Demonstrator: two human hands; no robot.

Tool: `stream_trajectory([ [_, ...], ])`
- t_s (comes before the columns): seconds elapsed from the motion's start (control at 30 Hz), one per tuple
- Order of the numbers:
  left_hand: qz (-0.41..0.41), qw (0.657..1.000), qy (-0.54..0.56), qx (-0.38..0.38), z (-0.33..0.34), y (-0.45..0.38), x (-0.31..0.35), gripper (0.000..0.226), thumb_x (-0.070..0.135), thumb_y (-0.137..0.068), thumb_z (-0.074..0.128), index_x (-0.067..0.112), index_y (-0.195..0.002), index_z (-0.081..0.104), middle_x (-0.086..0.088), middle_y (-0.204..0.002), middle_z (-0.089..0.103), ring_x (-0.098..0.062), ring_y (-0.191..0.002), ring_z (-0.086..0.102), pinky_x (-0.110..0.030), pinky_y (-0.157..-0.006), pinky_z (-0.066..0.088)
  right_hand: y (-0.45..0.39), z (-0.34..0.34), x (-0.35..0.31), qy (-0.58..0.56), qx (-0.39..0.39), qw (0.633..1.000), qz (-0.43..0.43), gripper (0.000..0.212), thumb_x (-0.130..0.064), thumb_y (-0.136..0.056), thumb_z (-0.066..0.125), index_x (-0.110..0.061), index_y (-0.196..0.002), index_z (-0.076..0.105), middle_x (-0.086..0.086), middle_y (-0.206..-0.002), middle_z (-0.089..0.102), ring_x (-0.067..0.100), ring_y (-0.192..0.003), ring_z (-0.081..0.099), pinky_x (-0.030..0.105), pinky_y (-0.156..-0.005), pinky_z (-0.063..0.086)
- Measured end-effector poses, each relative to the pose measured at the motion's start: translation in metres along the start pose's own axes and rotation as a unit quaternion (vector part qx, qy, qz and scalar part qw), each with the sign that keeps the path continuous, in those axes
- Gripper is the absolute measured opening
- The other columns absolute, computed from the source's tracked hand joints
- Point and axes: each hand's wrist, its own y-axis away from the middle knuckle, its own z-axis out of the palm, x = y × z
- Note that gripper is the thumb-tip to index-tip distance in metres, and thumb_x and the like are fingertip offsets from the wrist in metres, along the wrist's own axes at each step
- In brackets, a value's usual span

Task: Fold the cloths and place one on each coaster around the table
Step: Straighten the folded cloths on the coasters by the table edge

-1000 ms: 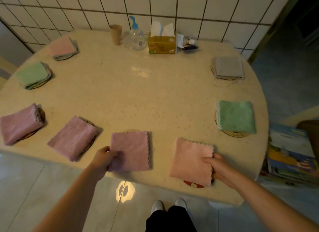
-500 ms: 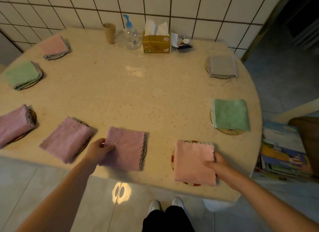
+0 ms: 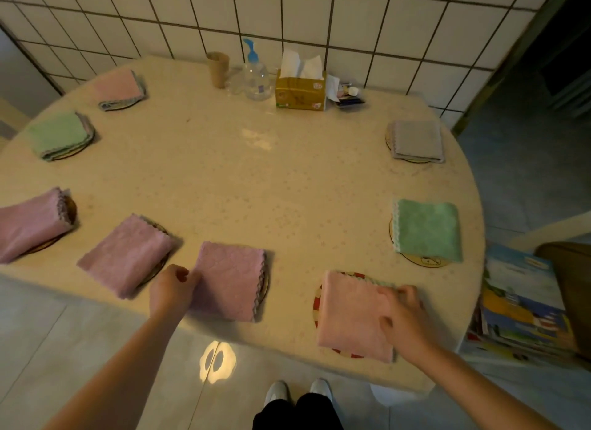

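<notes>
Several folded cloths lie on round coasters around the beige table (image 3: pixel 256 180). My left hand (image 3: pixel 172 290) pinches the left edge of a folded mauve cloth (image 3: pixel 230 279), which covers a coaster (image 3: pixel 264 284) near the front edge. My right hand (image 3: pixel 401 317) rests on the right side of a folded pink cloth (image 3: pixel 350 314), gripping its edge over a red-and-white coaster (image 3: pixel 316 304). Other folded cloths: mauve (image 3: pixel 126 258), mauve (image 3: pixel 30 223), green (image 3: pixel 57 133), pink (image 3: pixel 118 87), grey (image 3: pixel 415 140), green (image 3: pixel 427 229).
At the back by the tiled wall stand a paper cup (image 3: pixel 218 68), a pump bottle (image 3: pixel 255 74), a yellow tissue box (image 3: pixel 300 88) and small items (image 3: pixel 348 96). A stack of picture books (image 3: pixel 521 304) sits on the floor to the right. My shoes (image 3: pixel 297 393) are below.
The pink cloth has slid farther onto the red-and-white coaster, and my right hand has shifted up along its right edge. My left hand keeps hold of the mauve cloth, nudged slightly right.
</notes>
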Motion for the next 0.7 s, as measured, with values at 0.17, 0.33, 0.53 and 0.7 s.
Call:
stream_trajectory([
  [0.17, 0.014, 1.000, 0.012, 0.003, -0.020, 0.003, -0.005, 0.021, 0.026, -0.081, 0.072, 0.017, -0.094, 0.058, -0.004, -0.089, 0.062, -0.020, -0.077, 0.054, -0.029, -0.059, 0.037, -0.022, -0.019, -0.042, -0.015, 0.036, 0.997, -0.062, 0.043, -0.018, -0.089, 0.051, -0.019, -0.131, 0.041, 0.004, -0.137, 0.032, 0.023, -0.116, 0.042, 0.033, -0.090, 0.043],
  [0.33, 0.033, 0.996, 0.074, 0.034, -0.051, -0.014, -0.018, 0.018, 0.020, -0.082, 0.072, 0.013, -0.095, 0.062, -0.003, -0.091, 0.062, -0.020, -0.082, 0.054, -0.028, -0.066, 0.037, -0.036, -0.018, -0.135, -0.075, 0.000, 0.985, -0.159, 0.039, -0.019, -0.094, 0.046, -0.022, -0.132, 0.038, -0.003, -0.132, 0.043, 0.013, -0.118, 0.040, 0.030, -0.094, 0.043],
  [0.53, 0.021, 0.994, 0.101, 0.048, -0.115, -0.071, -0.074, 0.015, 0.020, -0.082, 0.071, 0.012, -0.093, 0.065, -0.005, -0.084, 0.066, -0.027, -0.083, 0.061, -0.033, -0.073, 0.044, -0.041, 0.014, -0.264, -0.097, -0.019, 0.962, -0.255, 0.031, -0.014, -0.091, 0.047, -0.017, -0.122, 0.046, 0.000, -0.121, 0.053, 0.018, -0.112, 0.047, 0.033, -0.093, 0.042],
  [0.7, -0.007, 0.993, 0.111, 0.032, -0.173, -0.126, -0.133, 0.017, 0.022, -0.084, 0.069, 0.011, -0.096, 0.064, -0.006, -0.090, 0.065, -0.027, -0.082, 0.059, -0.033, -0.070, 0.042, -0.044, 0.047, -0.370, -0.107, -0.055, 0.963, -0.241, 0.031, -0.017, -0.090, 0.051, -0.013, -0.121, 0.048, 0.004, -0.120, 0.055, 0.022, -0.112, 0.051, 0.034, -0.095, 0.041],
])
